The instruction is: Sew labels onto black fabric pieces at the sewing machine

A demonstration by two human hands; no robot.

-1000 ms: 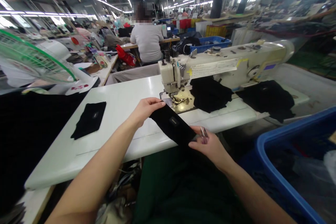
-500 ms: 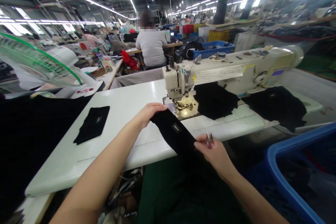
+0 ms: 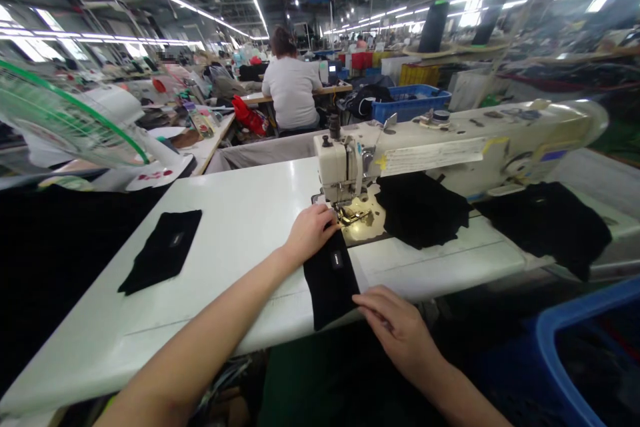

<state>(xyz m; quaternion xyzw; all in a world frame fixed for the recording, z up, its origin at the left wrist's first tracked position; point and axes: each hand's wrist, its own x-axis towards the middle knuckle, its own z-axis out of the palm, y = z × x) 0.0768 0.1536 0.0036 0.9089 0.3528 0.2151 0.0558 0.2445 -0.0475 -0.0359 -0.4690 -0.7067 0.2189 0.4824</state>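
Observation:
A black fabric piece [image 3: 325, 290] with a small label lies over the front edge of the sewing table [image 3: 240, 207]. My left hand [image 3: 313, 230] is closed on its far end, fingertips close beside the presser foot [image 3: 353, 217] of the sewing machine [image 3: 345, 167]. At the near right edge, my right hand [image 3: 400, 327] pinches the fabric between thumb and fingers. Whether the small snips are still in the right palm is hidden. Another labelled black piece [image 3: 167, 250] lies flat on the table to the left.
A black fabric pile [image 3: 420, 210] sits under the machine arm, with another pile [image 3: 550, 223] farther right. A blue basket [image 3: 545, 340] stands at the lower right. At left are a green-rimmed fan [image 3: 75, 120] and dark cloth [image 3: 45, 267]. A seated person [image 3: 293, 90] works ahead.
The fabric has swung straighter toward the machine, its far end now by the presser foot. My left hand moved right; my right hand moved slightly down, and the snips' blades no longer show.

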